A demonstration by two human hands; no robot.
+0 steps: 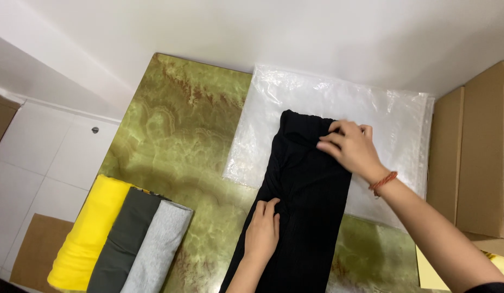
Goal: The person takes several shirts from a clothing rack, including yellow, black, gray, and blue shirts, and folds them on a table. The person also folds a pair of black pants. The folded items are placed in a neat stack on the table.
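Two hands working one black garment on the green table.

Three folded cloths [121, 239], yellow, dark grey, light grey, are lying at the left. Left hand [261, 230] is pinching the black garment [300, 206] at its near left edge; right hand [352, 147] is gripping the far fold, which is resting on one clear bag [382, 119]. The garment is looking soft, light, limp, probably knit; edges and folds are offering the best hold.

A green table [176, 135] fills the middle. At eight o'clock lie three folded cloths side by side: yellow [89, 233], dark grey [121, 244], light grey [157, 249]. Brown cardboard [474, 152] stands at three o'clock. White floor tiles [40, 163] show at nine o'clock.
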